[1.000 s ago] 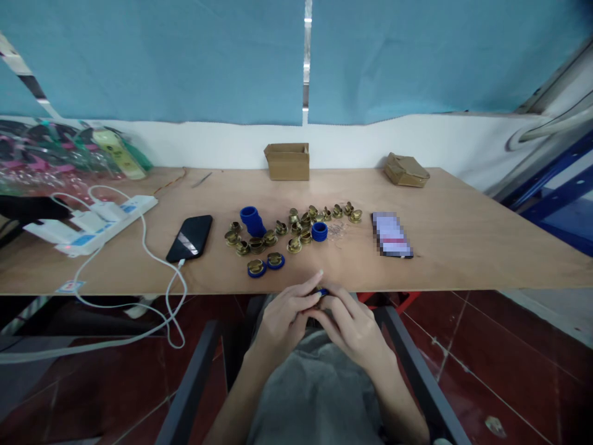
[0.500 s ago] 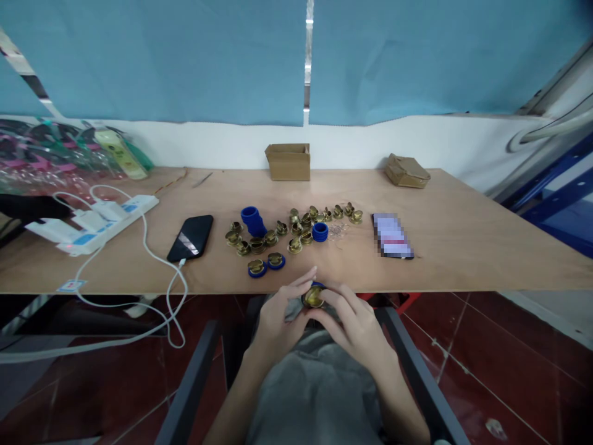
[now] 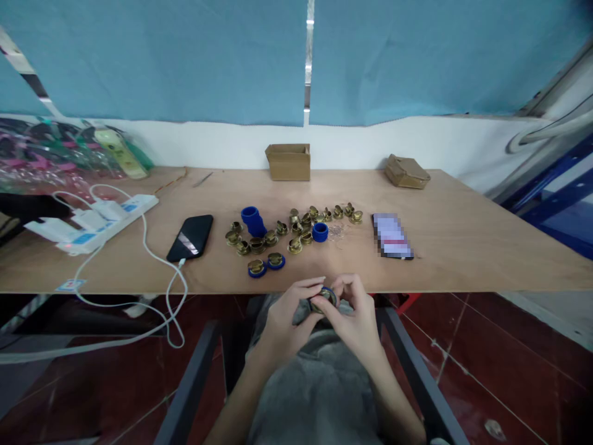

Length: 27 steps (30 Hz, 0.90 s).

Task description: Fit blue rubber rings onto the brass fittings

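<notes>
Between my hands, over my lap at the table's front edge, is a brass fitting with a blue ring (image 3: 327, 295) around its rim. My left hand (image 3: 287, 315) grips it from the left with thumb and fingers. From the right, my right hand (image 3: 354, 312) presses its thumb across the brass face, its fingers bent at the ring's far right side. Two brass fittings with blue rings (image 3: 256, 267) lie on the table nearby. Behind them are several bare brass fittings (image 3: 257, 245), a leaning stack of blue rings (image 3: 252, 220) and a shorter blue ring stack (image 3: 319, 232).
Thin wire pieces (image 3: 337, 232) lie beside the short stack. A black phone (image 3: 190, 238) on a white cable is at left, near a power strip (image 3: 109, 224). Another phone (image 3: 393, 236) lies at right. Two cardboard boxes (image 3: 290, 163) and bottles (image 3: 120, 154) stand along the back.
The held fitting has shifted slightly right and turned, showing more of its blue ring. My right thumb has moved onto its face, and my right fingers have curled up by its far edge.
</notes>
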Tool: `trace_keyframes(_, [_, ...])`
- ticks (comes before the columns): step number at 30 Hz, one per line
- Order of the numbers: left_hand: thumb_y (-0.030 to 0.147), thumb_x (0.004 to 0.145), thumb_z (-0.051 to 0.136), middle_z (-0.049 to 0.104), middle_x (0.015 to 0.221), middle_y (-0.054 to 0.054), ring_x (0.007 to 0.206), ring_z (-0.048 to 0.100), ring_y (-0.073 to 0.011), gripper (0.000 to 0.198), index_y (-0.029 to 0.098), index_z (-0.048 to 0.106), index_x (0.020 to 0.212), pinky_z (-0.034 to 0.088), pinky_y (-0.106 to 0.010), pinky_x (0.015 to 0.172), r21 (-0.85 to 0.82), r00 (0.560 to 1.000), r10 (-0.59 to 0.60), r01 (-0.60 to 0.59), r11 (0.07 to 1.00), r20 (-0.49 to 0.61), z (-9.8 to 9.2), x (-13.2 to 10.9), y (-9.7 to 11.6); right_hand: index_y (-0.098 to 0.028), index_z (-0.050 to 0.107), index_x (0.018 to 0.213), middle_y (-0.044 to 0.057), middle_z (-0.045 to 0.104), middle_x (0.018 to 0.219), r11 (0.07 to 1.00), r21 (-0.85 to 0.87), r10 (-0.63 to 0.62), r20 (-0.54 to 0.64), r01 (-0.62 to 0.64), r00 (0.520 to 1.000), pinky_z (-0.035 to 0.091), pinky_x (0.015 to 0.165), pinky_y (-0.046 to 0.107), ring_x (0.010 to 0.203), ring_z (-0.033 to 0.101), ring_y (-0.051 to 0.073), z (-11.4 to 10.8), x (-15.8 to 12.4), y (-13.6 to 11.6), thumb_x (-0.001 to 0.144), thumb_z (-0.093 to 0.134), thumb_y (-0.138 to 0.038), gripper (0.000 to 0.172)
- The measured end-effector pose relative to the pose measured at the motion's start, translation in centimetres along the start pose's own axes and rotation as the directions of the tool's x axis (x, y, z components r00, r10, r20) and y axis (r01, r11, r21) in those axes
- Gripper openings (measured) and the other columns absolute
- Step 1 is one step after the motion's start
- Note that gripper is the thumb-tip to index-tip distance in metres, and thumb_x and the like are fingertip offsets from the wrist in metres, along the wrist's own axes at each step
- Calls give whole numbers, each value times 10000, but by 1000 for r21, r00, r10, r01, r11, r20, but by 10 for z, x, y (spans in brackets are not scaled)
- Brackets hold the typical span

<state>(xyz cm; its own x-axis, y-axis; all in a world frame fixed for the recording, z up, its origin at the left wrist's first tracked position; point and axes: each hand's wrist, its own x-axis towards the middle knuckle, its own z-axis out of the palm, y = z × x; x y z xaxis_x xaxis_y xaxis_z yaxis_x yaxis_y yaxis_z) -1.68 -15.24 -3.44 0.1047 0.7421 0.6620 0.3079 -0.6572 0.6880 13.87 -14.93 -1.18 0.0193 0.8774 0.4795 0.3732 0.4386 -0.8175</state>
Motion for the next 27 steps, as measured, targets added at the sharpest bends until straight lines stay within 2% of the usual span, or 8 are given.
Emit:
trace_keyframes(4, [74,851,738,745,1241,-88,1135,739,-221,374,237,659,1178,617,-382,996,-21,998,-58,58,998,-11,-1,0,1,-243,525,977,-72,516,708,994,89,49,97,-58,994,471,617,218,617,549,114,-1,2,1,921,677,-271,165])
trace_keyframes(12, [45,870,685,741,1237,-78,1150,727,-209,397,242,645,1212,596,-362,1019,13,1000,-29,29,999,0,-3,0,1,-243,525,970,-76,481,679,973,133,173,111,-187,979,422,571,230,593,494,123,7,-1,4,913,651,-289,146])
trace_keyframes(18, [89,820,768,726,1252,-85,1164,720,-230,377,250,616,1124,610,-375,974,-104,980,-193,188,977,-39,2,2,3,-247,523,1069,-51,536,753,962,197,158,169,-190,973,481,629,256,674,569,146,6,2,8,925,646,-322,203])
trace_keyframes(23, [134,806,804,755,1204,-79,1140,733,-225,363,241,559,1053,619,-370,953,-292,924,-359,311,904,-128,7,4,-6,-259,501,1111,-51,578,737,960,177,192,144,-216,971,498,594,263,628,613,153,0,7,19,969,609,-390,222])
trace_keyframes(27, [203,789,834,757,1205,-87,1047,757,-230,374,224,639,1107,643,-358,882,-210,904,-398,363,908,-155,-1,6,-21,-255,514,1078,-37,596,748,970,117,205,89,-214,975,500,556,254,620,638,157,-8,11,26,983,579,-421,202])
